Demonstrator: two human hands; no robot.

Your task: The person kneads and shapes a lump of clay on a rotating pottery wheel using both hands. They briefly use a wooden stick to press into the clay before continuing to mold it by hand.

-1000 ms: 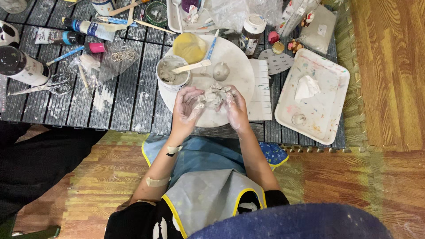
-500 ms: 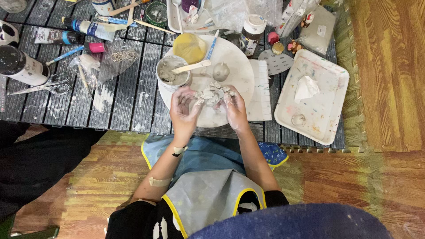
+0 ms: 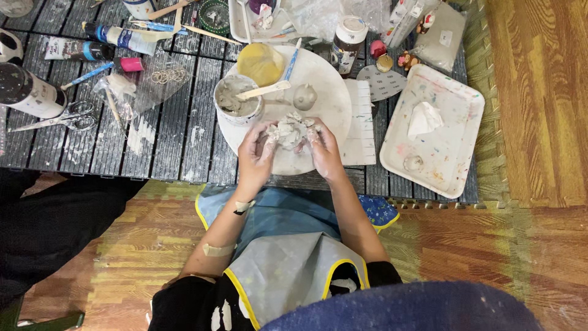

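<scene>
My left hand (image 3: 256, 154) and my right hand (image 3: 323, 149) are cupped together around a rough lump of grey clay (image 3: 289, 130), fingers smeared with clay. The lump sits over the near part of a round white board (image 3: 327, 107) on a dark slatted table. Just beyond my left hand stands a white cup of grey slip (image 3: 234, 99) with a wooden stick (image 3: 264, 91) resting across it. A small clay ball (image 3: 304, 96) lies on the board behind the lump. A yellow sponge (image 3: 260, 63) lies at the board's far edge.
A paint-stained white tray (image 3: 456, 116) holding a crumpled tissue lies to the right. Scissors (image 3: 58, 119), a dark can (image 3: 27, 92), paint tubes and brushes are spread at the left. Bottles and plastic bags crowd the far edge. A dark-clothed person's leg (image 3: 55, 227) is at lower left.
Both hands have closed in from the sides, so the clay lump is now pressed between them. The things on the table have not moved.
</scene>
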